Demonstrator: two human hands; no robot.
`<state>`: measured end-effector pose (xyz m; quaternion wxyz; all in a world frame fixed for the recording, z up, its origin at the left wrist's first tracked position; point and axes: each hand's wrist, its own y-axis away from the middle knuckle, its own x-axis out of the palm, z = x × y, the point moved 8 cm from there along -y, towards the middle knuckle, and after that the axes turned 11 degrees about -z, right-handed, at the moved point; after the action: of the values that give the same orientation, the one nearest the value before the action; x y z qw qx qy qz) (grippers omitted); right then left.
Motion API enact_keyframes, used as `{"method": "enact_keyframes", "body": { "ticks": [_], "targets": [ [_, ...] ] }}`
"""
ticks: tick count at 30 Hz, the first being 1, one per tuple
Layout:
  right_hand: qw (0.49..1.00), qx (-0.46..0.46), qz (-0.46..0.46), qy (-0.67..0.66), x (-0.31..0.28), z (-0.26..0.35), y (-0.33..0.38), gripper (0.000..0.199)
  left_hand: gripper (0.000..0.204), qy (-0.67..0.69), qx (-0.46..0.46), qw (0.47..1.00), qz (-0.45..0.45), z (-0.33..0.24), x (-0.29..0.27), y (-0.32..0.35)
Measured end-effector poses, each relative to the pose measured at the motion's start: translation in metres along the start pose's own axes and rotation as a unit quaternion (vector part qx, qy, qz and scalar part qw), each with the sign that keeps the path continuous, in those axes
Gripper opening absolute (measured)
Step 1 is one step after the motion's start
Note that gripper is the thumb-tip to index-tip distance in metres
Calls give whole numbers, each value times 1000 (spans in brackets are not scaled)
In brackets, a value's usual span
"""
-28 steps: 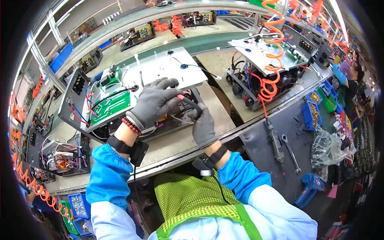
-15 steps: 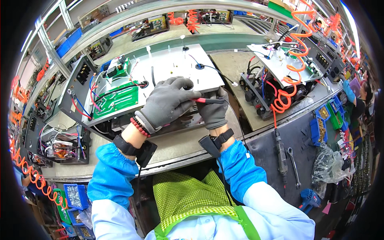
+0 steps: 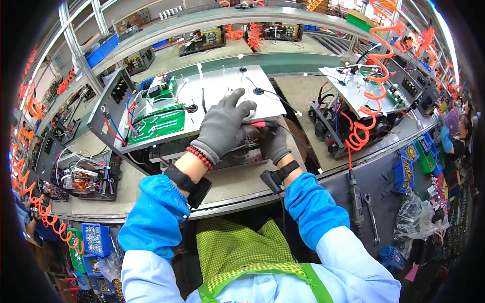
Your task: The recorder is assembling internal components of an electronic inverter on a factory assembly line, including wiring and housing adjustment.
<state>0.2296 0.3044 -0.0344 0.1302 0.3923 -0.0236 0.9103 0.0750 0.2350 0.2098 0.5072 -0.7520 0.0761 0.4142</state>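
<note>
An open electronics chassis with a white metal plate [image 3: 222, 88] on top sits on the bench in front of me, a green circuit board [image 3: 157, 124] at its left. My left hand [image 3: 222, 126], in a grey glove, lies flat on the plate's near edge, fingers spread toward a black grommet [image 3: 258, 92]. My right hand [image 3: 275, 143], also gloved, is tucked against the chassis's front right side, closed on a small red-tipped part or tool [image 3: 258, 123]; what it is cannot be made out. Black wires run across the plate.
A second opened unit [image 3: 353, 108] with an orange coiled hose [image 3: 359, 132] stands to the right, another [image 3: 81, 177] at the left. Screwdriver and wrench [image 3: 371, 217] hang on the bench front. Blue bins of screws [image 3: 93, 238] sit low left and right. A person [image 3: 457, 144] works far right.
My view has shifted so the chassis sits more centred. My left hand has slid forward and flattened on the white plate; my right hand stays at the front right edge.
</note>
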Motion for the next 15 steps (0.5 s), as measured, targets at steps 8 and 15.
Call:
{"method": "enact_keyframes", "body": {
  "ticks": [8, 15],
  "targets": [
    [991, -106, 20, 84, 29, 82, 77, 42, 59, -57, 21, 998, 5, 16, -8, 9],
    [949, -133, 14, 285, 64, 87, 85, 36, 66, -142, 74, 987, -7, 19, -5, 14]
  ]
}}
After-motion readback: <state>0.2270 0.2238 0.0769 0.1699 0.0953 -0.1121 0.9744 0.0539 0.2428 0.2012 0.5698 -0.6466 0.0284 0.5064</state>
